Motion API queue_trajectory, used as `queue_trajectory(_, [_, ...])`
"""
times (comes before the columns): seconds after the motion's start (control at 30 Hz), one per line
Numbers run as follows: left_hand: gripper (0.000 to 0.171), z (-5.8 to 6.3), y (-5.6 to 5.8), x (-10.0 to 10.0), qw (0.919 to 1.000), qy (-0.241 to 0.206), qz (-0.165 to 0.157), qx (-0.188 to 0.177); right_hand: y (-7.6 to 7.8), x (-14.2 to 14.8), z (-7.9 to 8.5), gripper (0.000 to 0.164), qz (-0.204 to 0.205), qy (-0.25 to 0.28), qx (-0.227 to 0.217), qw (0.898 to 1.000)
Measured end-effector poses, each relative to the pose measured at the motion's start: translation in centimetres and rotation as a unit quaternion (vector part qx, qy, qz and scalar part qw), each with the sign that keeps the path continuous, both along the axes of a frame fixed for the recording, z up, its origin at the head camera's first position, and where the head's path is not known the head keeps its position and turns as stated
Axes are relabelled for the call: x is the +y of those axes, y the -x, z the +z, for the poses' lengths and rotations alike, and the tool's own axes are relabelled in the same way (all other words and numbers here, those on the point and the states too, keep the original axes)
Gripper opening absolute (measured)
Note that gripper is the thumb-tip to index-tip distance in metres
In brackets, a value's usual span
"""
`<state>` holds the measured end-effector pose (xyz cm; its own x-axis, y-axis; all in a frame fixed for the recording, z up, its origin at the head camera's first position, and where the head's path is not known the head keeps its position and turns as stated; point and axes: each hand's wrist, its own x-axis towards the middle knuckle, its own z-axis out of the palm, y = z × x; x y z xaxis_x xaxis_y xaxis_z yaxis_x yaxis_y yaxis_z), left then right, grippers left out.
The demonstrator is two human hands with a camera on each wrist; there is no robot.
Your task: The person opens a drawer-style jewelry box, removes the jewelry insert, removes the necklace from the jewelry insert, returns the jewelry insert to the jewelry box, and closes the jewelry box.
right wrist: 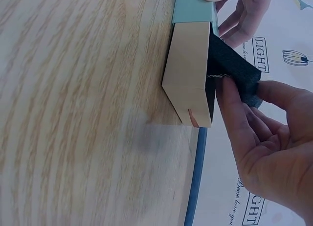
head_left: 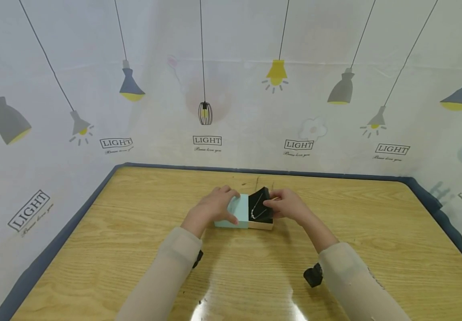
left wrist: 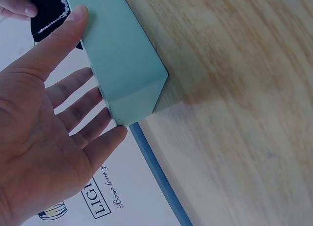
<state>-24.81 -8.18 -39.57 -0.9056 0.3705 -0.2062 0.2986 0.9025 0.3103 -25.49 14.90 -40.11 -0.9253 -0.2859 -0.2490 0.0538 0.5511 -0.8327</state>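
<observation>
A mint-green jewelry box sleeve [head_left: 241, 206] lies on the table with its cream drawer [right wrist: 188, 57] pulled partly out to the right. My left hand [head_left: 214, 206] grips the sleeve, thumb on the near side and fingers along the far side. At the drawer, my right hand [head_left: 288, 205] pinches a black padded insert [right wrist: 237, 64] between thumb and fingers. The insert's right end is tilted up out of the drawer; its left end stays low beside the sleeve. A silver necklace [head_left: 253, 215] lies across the insert, its chain [right wrist: 218, 76] showing at the edge.
The wood-grain table [head_left: 134, 249] has a dark blue border [head_left: 199, 168] along its back. Behind rises a white backdrop [head_left: 247, 111] printed with hanging lamps. A black device [head_left: 313, 275] is at the right wrist, another [head_left: 198, 258] at the left.
</observation>
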Motion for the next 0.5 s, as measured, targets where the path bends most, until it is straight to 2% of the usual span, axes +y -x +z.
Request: queue_trajectory(0.5, [0.079,0.01,-0.03,0.07,1.0000,-0.001,-0.003,0.002,-0.28,0.19,0.34,0.037,-0.015,-0.001,0.000,1.000])
